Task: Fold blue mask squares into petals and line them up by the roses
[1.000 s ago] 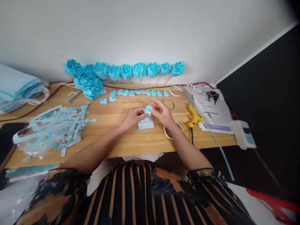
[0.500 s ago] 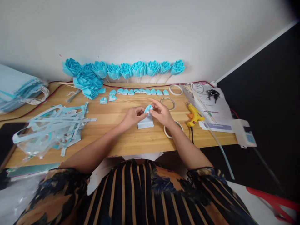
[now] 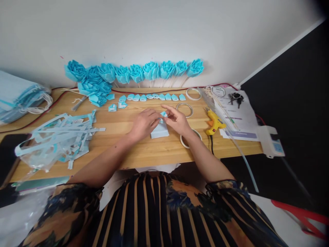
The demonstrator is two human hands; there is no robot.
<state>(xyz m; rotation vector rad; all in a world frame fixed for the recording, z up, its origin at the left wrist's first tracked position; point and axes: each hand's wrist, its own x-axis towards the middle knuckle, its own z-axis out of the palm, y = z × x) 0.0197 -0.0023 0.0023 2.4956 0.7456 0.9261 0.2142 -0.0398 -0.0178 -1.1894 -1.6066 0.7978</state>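
Note:
A small folded blue fabric petal point(image 3: 163, 114) is pinched between my two hands above the table. My left hand point(image 3: 145, 124) has its fingers closed at the petal's left side, its back turned up and hiding the fingertips in part. At the other side my right hand point(image 3: 177, 120) grips the petal with thumb and fingers. Just below them lies a stack of pale blue fabric pieces point(image 3: 159, 131). Beyond the hands runs a row of folded petals point(image 3: 143, 98), with a couple of looser ones point(image 3: 112, 108) to the left.
Blue fabric roses point(image 3: 136, 72) lean along the wall. Fabric scraps point(image 3: 59, 137) are heaped at left, beside a phone point(image 3: 10, 154). At right are tape rolls point(image 3: 194, 94), a yellow glue gun point(image 3: 214, 122), papers point(image 3: 244, 118), keys point(image 3: 235, 98) and a power strip point(image 3: 271, 141).
My left hand has rolled over so its back faces up, and the petal is now more covered by the fingers. The camera view has shifted slightly.

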